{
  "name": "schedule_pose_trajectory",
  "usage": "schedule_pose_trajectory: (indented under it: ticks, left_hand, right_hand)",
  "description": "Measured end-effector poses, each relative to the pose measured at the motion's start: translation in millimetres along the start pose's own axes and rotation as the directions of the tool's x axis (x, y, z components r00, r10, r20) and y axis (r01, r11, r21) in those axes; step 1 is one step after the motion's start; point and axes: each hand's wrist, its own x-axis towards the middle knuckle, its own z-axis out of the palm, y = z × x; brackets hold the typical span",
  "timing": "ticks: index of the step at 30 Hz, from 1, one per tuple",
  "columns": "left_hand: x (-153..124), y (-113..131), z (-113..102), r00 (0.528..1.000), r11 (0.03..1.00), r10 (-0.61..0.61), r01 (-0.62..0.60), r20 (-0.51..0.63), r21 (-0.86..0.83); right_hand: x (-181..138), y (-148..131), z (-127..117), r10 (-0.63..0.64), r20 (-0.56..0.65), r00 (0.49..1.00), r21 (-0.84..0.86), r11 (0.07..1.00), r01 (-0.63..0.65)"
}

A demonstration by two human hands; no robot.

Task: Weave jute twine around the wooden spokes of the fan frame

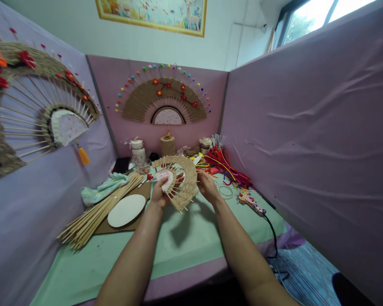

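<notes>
A small woven fan (189, 180) of tan twine on thin sticks is held up above the table, tilted. My left hand (159, 193) grips it by the white half-round base with pink spots, thumb in front and fingers partly hidden behind. At the fan's outer right edge, my right hand (207, 186) has its fingers closed around the rim near a stick end; its fingertips are partly hidden. Stick ends poke out past the woven band.
Bamboo sticks (97, 212) and a white oval card (127, 211) lie on cardboard at left. A patterned glue gun (251, 202) with a black cord lies right. Red pipe cleaners (225, 165), a bottle (138, 152) and a twine roll (167, 145) stand behind. Larger fans (166, 95) hang on the partitions.
</notes>
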Motion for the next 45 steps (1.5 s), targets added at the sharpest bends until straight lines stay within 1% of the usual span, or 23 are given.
schedule_pose_trajectory:
  ticks: [4, 7, 11, 15, 19, 22, 26, 30, 33, 36, 39, 41, 43, 45]
  left_hand:
    - [-4, 1, 3, 1.0, 0.999, -0.017, 0.017, 0.008, 0.04]
    - [-6, 2, 3, 0.999, 0.997, -0.029, 0.027, 0.017, 0.072]
    - [-8, 6, 1, 0.999, 0.994, -0.037, 0.033, 0.036, 0.104]
    - [-10, 14, 0, 0.999, 0.991, -0.024, 0.021, 0.027, 0.132]
    - [-14, 27, 3, 0.998, 0.98, -0.059, 0.051, 0.037, 0.192]
    - [-21, 36, 2, 0.994, 0.969, -0.088, 0.07, 0.066, 0.239]
    - [-30, 41, -7, 0.996, 0.954, -0.076, 0.059, 0.045, 0.292]
    - [-35, 41, -17, 0.997, 0.946, -0.079, 0.066, 0.028, 0.319]
    - [-39, 44, -19, 0.995, 0.942, -0.098, 0.095, -0.006, 0.322]
    - [-42, 51, -20, 0.995, 0.941, -0.1, 0.104, -0.03, 0.323]
    - [-46, 57, -22, 0.993, 0.932, -0.116, 0.12, -0.033, 0.342]
    - [-48, 60, -25, 0.989, 0.927, -0.145, 0.146, -0.029, 0.347]
    - [-49, 62, -28, 0.987, 0.927, -0.162, 0.16, -0.023, 0.339]
    - [-49, 63, -32, 0.985, 0.926, -0.171, 0.168, -0.023, 0.339]
  right_hand:
    - [-4, -4, -3, 0.028, 0.029, 0.999, -0.001, 1.0, -0.028]
    - [-4, -6, -7, -0.002, 0.009, 1.0, -0.033, 0.999, 0.002]
    - [-5, -9, -7, -0.088, -0.051, 0.995, -0.203, 0.976, 0.076]
    - [-6, -16, -4, -0.211, -0.128, 0.969, -0.414, 0.899, 0.141]
    - [-7, -21, -4, -0.304, -0.139, 0.942, -0.526, 0.829, 0.19]
    - [-8, -22, -5, -0.362, -0.08, 0.929, -0.582, 0.774, 0.252]
    - [-10, -20, -3, -0.421, 0.046, 0.906, -0.669, 0.66, 0.341]
    - [-13, -19, -2, -0.442, 0.162, 0.882, -0.73, 0.548, 0.409]
    - [-13, -18, -3, -0.425, 0.212, 0.88, -0.751, 0.506, 0.425]
    - [-14, -17, -2, -0.391, 0.239, 0.889, -0.759, 0.496, 0.422]
    - [-16, -17, 0, -0.371, 0.246, 0.896, -0.749, 0.514, 0.418]
    - [-17, -17, 1, -0.354, 0.228, 0.907, -0.749, 0.532, 0.396]
    - [-17, -17, 1, -0.317, 0.202, 0.927, -0.748, 0.562, 0.354]
    - [-17, -15, 0, -0.254, 0.186, 0.949, -0.724, 0.618, 0.307]
